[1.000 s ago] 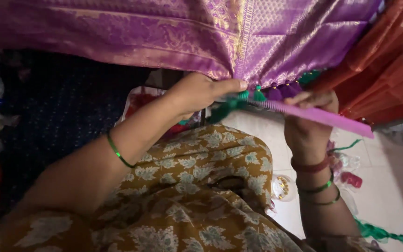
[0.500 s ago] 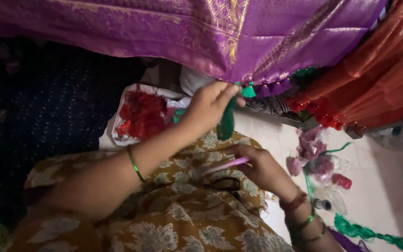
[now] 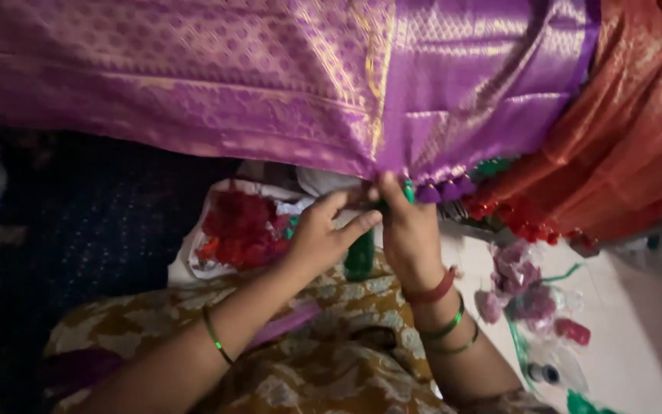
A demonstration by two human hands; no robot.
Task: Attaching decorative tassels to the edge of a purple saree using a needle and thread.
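Observation:
A purple silk cloth (image 3: 270,84) with a gold woven pattern hangs across the top. Small purple tassels (image 3: 442,190) line its lower edge. My left hand (image 3: 322,236) and my right hand (image 3: 409,234) meet at that edge, fingertips close together. Both pinch a bundle of green thread (image 3: 360,257), which hangs down between them from the hem. A pink comb (image 3: 285,326) lies on my lap, on the yellow patterned dress (image 3: 331,368). Green and red bangles are on my wrists.
An orange-red cloth (image 3: 637,138) hangs at the right, with red tassels (image 3: 511,218) along its edge. Red thread (image 3: 239,230) lies in a white bag behind my left hand. Purple thread scraps in clear plastic (image 3: 522,291) lie on the pale floor. Dark blue cloth (image 3: 78,222) fills the left.
My right hand lowered the pink comb from the cloth's edge to my lap, left it there and rose to join my left hand at the hem.

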